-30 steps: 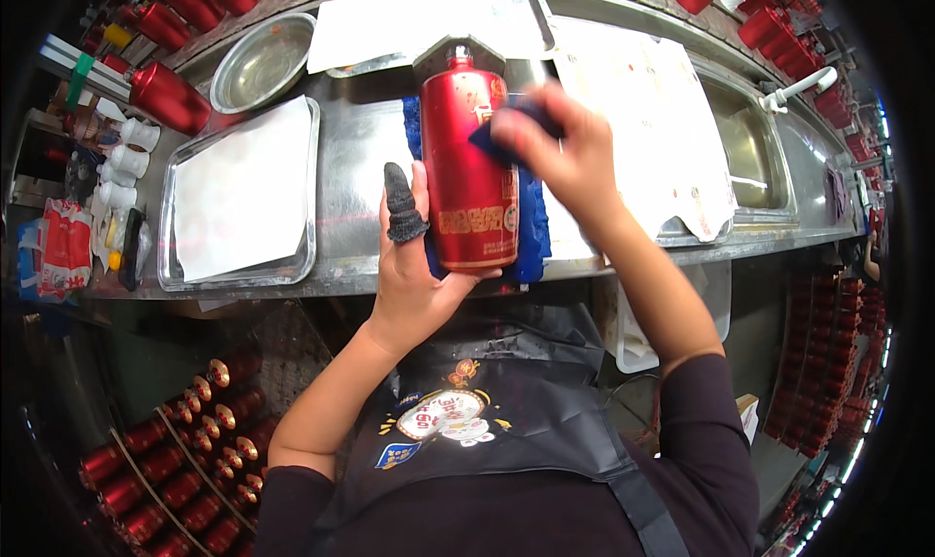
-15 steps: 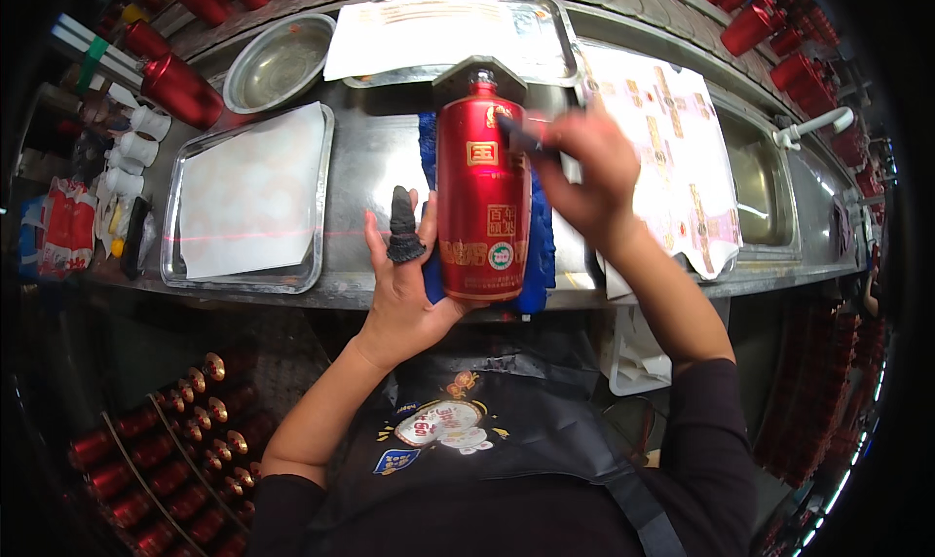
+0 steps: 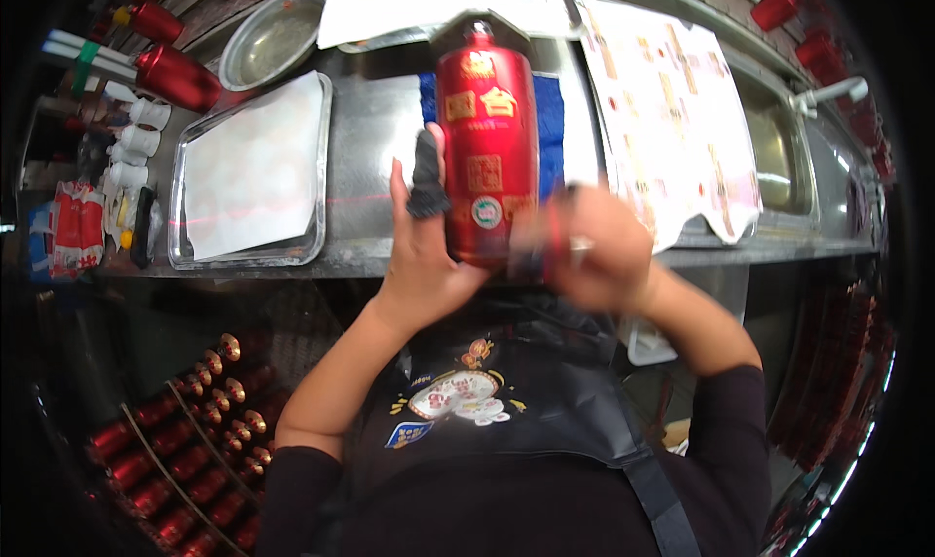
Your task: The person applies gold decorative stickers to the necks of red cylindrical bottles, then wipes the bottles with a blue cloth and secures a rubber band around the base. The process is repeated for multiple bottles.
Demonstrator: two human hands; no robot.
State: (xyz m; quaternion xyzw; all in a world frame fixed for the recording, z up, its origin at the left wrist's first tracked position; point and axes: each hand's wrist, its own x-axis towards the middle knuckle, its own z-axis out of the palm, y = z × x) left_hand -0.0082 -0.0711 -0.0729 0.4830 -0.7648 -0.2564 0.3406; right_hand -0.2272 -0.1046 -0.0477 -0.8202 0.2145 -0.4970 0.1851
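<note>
A red bottle (image 3: 487,148) with gold lettering and a round white-green mark lies on its back, its neck pointing away from me, over a blue cloth (image 3: 550,133). Its neck end rests at a dark angular holder. My left hand (image 3: 424,270) steadies it, fingers along the left side and the thumb near the base; a black cover sits on one finger. My right hand (image 3: 609,250), smeared by motion, is closed around a small dark tool (image 3: 529,250) by the bottle's lower right side. The tool's exact kind is too blurred to tell.
A tray (image 3: 326,167) with white paper lies left; a metal bowl (image 3: 234,75) stands behind it. Patterned decal sheets (image 3: 672,129) lie right, beside a sink (image 3: 808,182) with a white tap (image 3: 838,94). Racked red bottles (image 3: 175,460) stand lower left.
My right hand has swept the dark tool from the bottle's upper part down to its lower right. The left hand stays at the base, and the whole view has shifted slightly.
</note>
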